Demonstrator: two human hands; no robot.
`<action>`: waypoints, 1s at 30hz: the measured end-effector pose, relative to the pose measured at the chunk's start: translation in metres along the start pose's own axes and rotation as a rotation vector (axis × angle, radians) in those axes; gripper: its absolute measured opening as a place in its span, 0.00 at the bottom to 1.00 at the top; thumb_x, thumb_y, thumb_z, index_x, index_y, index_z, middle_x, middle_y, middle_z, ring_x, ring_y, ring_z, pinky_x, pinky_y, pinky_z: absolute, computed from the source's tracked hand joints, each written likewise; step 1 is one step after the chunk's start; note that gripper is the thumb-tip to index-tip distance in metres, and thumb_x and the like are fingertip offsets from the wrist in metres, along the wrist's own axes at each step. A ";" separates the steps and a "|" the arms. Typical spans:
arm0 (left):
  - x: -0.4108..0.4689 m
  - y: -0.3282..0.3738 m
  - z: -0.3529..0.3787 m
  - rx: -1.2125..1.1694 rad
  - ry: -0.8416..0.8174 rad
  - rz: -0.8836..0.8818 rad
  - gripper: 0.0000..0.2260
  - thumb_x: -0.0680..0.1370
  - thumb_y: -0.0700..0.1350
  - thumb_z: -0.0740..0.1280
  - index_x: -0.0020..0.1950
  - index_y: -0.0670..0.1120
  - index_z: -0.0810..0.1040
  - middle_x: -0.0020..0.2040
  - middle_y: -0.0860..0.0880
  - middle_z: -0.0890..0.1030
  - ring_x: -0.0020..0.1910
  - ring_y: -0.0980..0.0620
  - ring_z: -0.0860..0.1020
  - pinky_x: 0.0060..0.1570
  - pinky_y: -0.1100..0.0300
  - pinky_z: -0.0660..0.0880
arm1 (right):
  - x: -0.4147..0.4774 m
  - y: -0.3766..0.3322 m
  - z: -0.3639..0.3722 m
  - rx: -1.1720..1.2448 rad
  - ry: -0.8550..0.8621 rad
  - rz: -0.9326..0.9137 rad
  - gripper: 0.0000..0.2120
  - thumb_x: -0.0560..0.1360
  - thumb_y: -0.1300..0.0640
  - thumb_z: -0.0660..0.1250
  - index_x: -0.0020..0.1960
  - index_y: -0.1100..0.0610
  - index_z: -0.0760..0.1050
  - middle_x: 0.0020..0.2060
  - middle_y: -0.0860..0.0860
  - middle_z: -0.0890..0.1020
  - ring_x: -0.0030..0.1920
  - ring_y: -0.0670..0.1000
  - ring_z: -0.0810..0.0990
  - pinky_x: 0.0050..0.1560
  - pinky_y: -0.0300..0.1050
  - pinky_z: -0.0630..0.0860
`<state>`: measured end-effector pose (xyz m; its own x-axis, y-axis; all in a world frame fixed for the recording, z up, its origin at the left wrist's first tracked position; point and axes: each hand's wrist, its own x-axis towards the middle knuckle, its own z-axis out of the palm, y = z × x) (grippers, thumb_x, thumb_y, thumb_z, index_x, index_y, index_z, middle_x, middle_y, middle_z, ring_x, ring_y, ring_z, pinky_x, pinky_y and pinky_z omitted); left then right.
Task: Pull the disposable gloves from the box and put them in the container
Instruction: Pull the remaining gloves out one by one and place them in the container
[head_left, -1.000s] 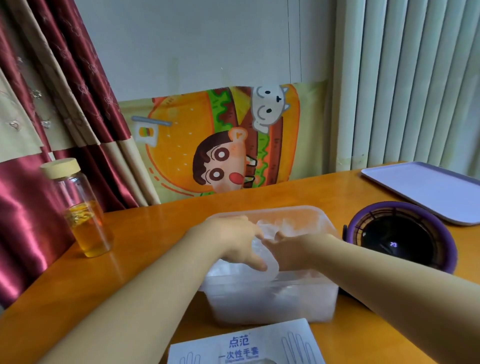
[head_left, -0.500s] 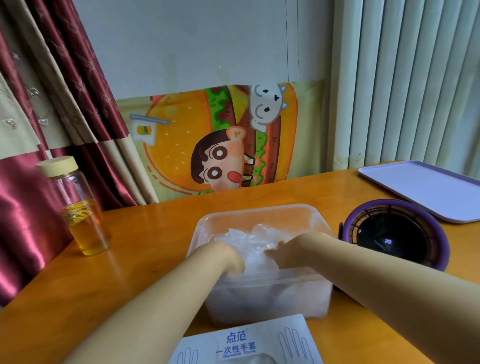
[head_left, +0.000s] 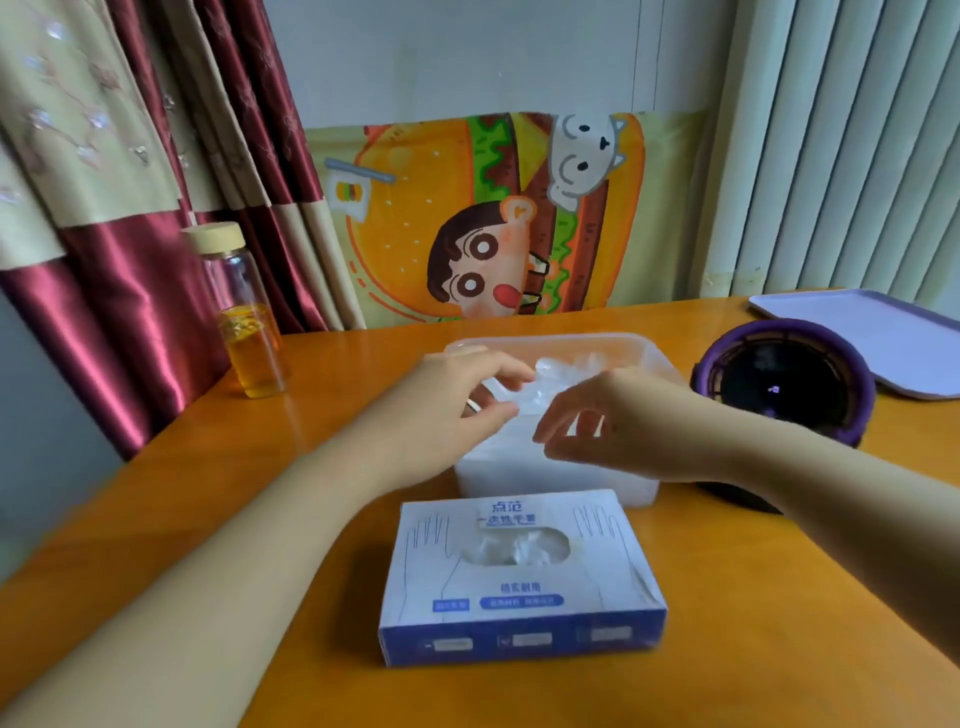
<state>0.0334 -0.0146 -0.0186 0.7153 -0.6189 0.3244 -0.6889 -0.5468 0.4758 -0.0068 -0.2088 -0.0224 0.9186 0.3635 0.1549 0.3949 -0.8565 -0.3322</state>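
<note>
The left hand (head_left: 457, 410) and right hand (head_left: 618, 423), pressed into the clear rectangular plastic container (head_left: 571, 339) half a second ago, are now raised above it, fingers loosely spread, nothing gripped. Crumpled translucent gloves (head_left: 571, 367) are left inside; another pull is due from the white-and-blue cardboard box (head_left: 519, 597).

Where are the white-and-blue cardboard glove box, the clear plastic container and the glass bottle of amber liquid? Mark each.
white-and-blue cardboard glove box (head_left: 524, 587), head view, top face below the opening.
clear plastic container (head_left: 561, 340), head view, far rim.
glass bottle of amber liquid (head_left: 253, 348), head view, liquid-filled lower body.
</note>
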 end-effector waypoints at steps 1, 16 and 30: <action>-0.015 0.000 0.006 -0.029 0.001 -0.017 0.10 0.79 0.44 0.66 0.56 0.59 0.75 0.52 0.62 0.77 0.48 0.65 0.75 0.48 0.73 0.73 | -0.006 -0.004 0.011 -0.009 -0.068 -0.001 0.08 0.75 0.52 0.67 0.53 0.46 0.81 0.39 0.35 0.79 0.39 0.39 0.78 0.39 0.27 0.72; -0.067 -0.032 0.072 0.015 -0.236 -0.221 0.40 0.68 0.68 0.68 0.76 0.59 0.58 0.74 0.59 0.63 0.73 0.57 0.60 0.72 0.51 0.61 | -0.017 -0.015 0.097 -0.003 0.056 0.042 0.08 0.76 0.54 0.64 0.47 0.53 0.82 0.43 0.45 0.81 0.40 0.45 0.76 0.44 0.42 0.75; -0.066 -0.030 0.071 0.001 -0.259 -0.243 0.40 0.69 0.67 0.69 0.77 0.60 0.55 0.75 0.59 0.62 0.73 0.56 0.61 0.70 0.50 0.65 | -0.026 -0.008 0.085 0.692 0.204 0.224 0.03 0.74 0.48 0.69 0.46 0.46 0.77 0.38 0.42 0.78 0.31 0.40 0.73 0.33 0.30 0.69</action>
<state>-0.0019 0.0028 -0.1122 0.8054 -0.5926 -0.0163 -0.5021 -0.6965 0.5127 -0.0326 -0.1799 -0.1033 0.9840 0.0755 0.1615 0.1781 -0.4523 -0.8739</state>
